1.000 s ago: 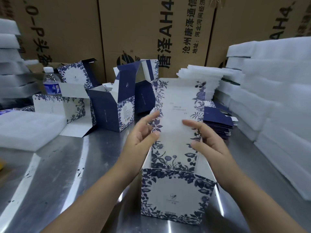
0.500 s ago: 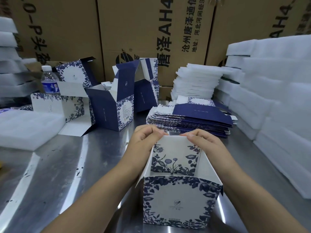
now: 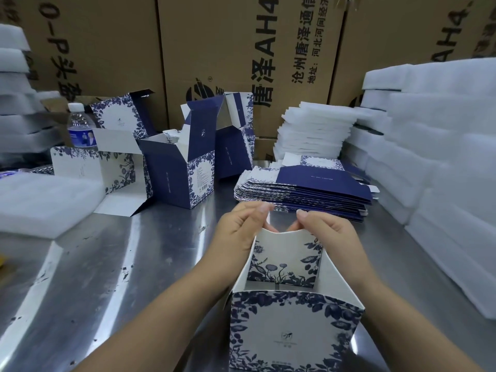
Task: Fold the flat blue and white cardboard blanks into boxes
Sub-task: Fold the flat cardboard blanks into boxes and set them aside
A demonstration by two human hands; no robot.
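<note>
A half-formed blue and white floral box (image 3: pixel 290 334) stands open-topped on the steel table in front of me. My left hand (image 3: pixel 241 226) and my right hand (image 3: pixel 327 232) both pinch the top edge of its far panel, which bends inward between my thumbs. Behind the box lies a stack of flat navy and white blanks (image 3: pixel 308 191). Three folded boxes with raised lids (image 3: pixel 182 173) stand at the back left.
White foam sheets are piled at the right (image 3: pixel 442 157), at the back centre (image 3: pixel 314 130) and at the left (image 3: pixel 40 197). A water bottle (image 3: pixel 80 127) stands at the back left. Large brown cartons (image 3: pixel 241 49) wall off the back of the steel table (image 3: pixel 120 264).
The tall far panel that stood upright a second ago has been folded down. Both hands moved from its face to its top edge and now pinch it.
</note>
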